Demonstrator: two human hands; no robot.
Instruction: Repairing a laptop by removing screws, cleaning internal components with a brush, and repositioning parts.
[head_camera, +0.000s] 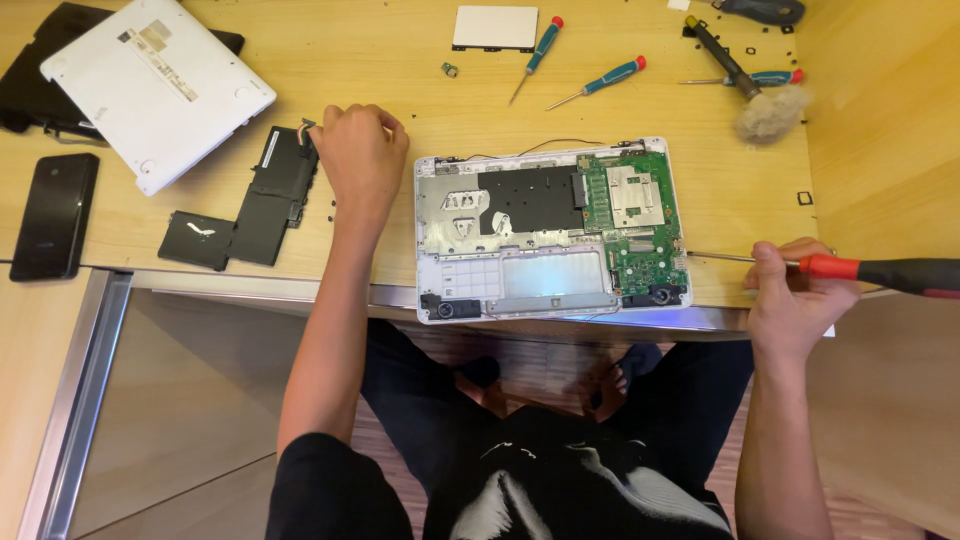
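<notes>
An opened white laptop base (430, 240) lies on the wooden desk, showing a green circuit board (632, 215) on its right and silver metal plates on its left. My left hand (358, 152) rests on the desk left of the laptop, fingers curled at the cable end of a black battery pack (268, 195). My right hand (792, 290) grips a red and black handled screwdriver (880, 272), whose metal shaft points at the laptop's right edge.
A white laptop cover (150, 85) and a black phone (52, 215) lie at the left. A white touchpad (494, 27), several teal screwdrivers (600, 82) and a brush (748, 88) sit at the back. Small screws dot the desk (400, 60).
</notes>
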